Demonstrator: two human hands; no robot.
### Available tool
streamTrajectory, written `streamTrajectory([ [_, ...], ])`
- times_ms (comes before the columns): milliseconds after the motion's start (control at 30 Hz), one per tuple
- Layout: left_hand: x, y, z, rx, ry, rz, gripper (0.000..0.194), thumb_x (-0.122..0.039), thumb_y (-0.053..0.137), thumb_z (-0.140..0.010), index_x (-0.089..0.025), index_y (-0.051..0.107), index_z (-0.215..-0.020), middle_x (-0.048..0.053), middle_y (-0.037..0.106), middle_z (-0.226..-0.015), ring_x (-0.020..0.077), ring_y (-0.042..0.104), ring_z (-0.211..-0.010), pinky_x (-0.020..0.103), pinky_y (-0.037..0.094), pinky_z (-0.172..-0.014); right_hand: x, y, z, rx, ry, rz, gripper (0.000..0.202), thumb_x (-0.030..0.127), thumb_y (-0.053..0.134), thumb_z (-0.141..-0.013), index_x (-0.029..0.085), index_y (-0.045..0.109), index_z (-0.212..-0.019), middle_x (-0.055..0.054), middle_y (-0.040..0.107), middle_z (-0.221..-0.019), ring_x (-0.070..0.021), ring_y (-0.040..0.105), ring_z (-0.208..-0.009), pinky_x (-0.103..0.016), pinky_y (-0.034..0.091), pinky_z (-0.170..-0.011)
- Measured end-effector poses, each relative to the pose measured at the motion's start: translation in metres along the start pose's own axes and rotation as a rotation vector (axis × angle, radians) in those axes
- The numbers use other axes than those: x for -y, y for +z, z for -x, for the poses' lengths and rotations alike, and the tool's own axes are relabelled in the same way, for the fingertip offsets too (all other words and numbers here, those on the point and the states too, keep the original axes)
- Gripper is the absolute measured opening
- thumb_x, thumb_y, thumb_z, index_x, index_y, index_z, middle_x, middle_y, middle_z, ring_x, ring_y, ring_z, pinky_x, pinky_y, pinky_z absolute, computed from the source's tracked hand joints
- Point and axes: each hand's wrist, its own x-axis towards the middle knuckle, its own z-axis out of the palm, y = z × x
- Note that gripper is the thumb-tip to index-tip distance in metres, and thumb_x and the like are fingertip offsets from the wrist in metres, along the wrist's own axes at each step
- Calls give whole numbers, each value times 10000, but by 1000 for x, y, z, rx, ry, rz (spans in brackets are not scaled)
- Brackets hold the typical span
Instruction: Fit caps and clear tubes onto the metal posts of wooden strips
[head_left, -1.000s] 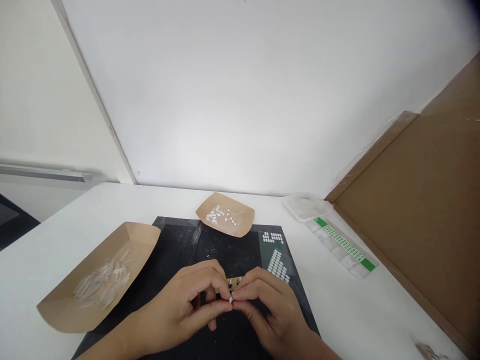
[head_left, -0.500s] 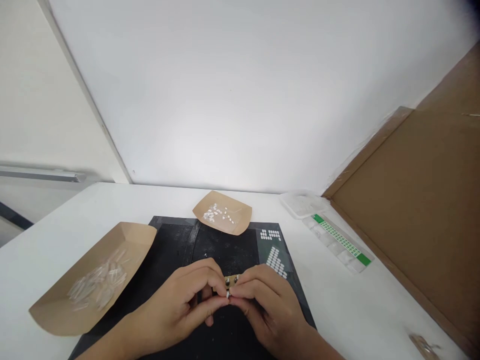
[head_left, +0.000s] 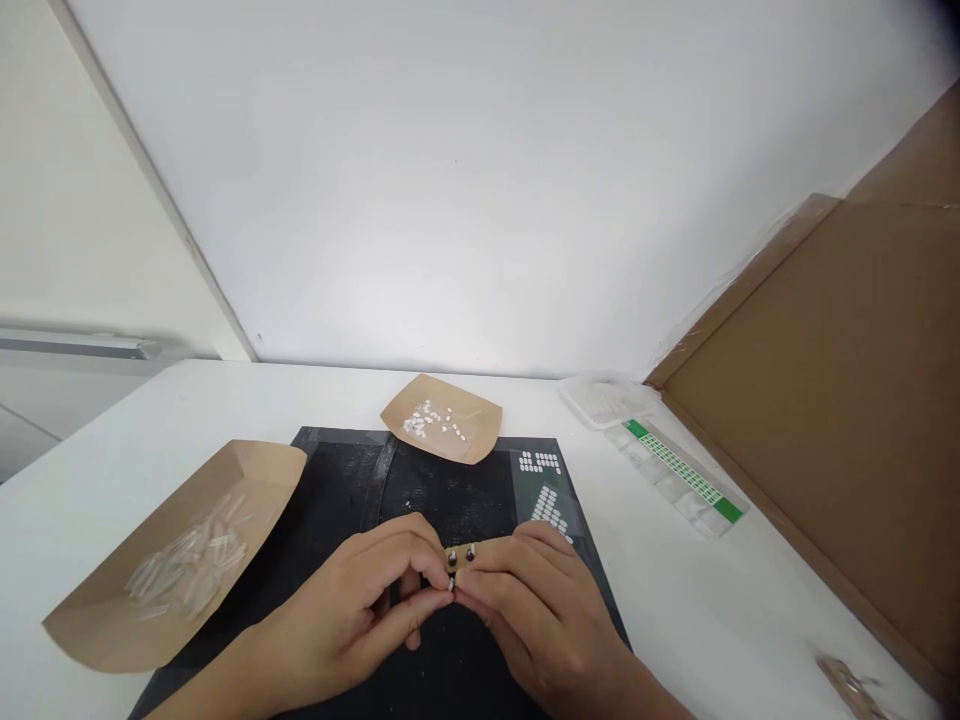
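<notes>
Over the black mat (head_left: 435, 660) my two hands meet fingertip to fingertip. My left hand (head_left: 375, 600) pinches a tiny white-and-dark piece (head_left: 451, 583) between thumb and forefinger. The fingertips of my right hand (head_left: 525, 600) are pressed together at the right side of that same piece. Just behind it, between the hands, shows a small tan card (head_left: 460, 553) with dark round parts and white tips on it. The fingers hide most of the card, so which hand bears it is unclear.
On the left lies a cardboard tray (head_left: 266, 470) of clear plastic strips. A smaller tray (head_left: 487, 425) with white bits stands behind the mat. White oval stickers lie on a green sheet (head_left: 525, 490). At right are a clear organiser (head_left: 675, 470), a cardboard panel (head_left: 840, 400) and a metal object (head_left: 851, 688).
The view has shifted slightly. My right fingers have moved a little over the card and the tiny piece, which remains pinched between the fingertips.
</notes>
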Motion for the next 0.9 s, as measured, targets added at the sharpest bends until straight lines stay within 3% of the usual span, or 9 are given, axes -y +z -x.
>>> streamTrajectory([
  [533, -3, -3, 0, 28, 58, -133, 126, -127, 545, -1057, -224, 594, -1121, 42, 607, -1056, 69, 621, -691, 165, 525, -614, 1, 0, 1, 20, 24, -49, 71, 88, 663, -1021, 150, 692, -999, -22, 768, -913, -148, 702, -826, -329, 490, -808],
  [900, -6, -6, 1, 103, -33, -129, 75, -179, 519, -1077, -226, 577, -1084, 38, 584, -1078, 65, 621, -683, 174, 545, -636, 1, 1, -1, 22, 27, -66, 93, 89, 650, -1027, 157, 687, -975, -28, 778, -909, -143, 722, -833, -310, 510, -794],
])
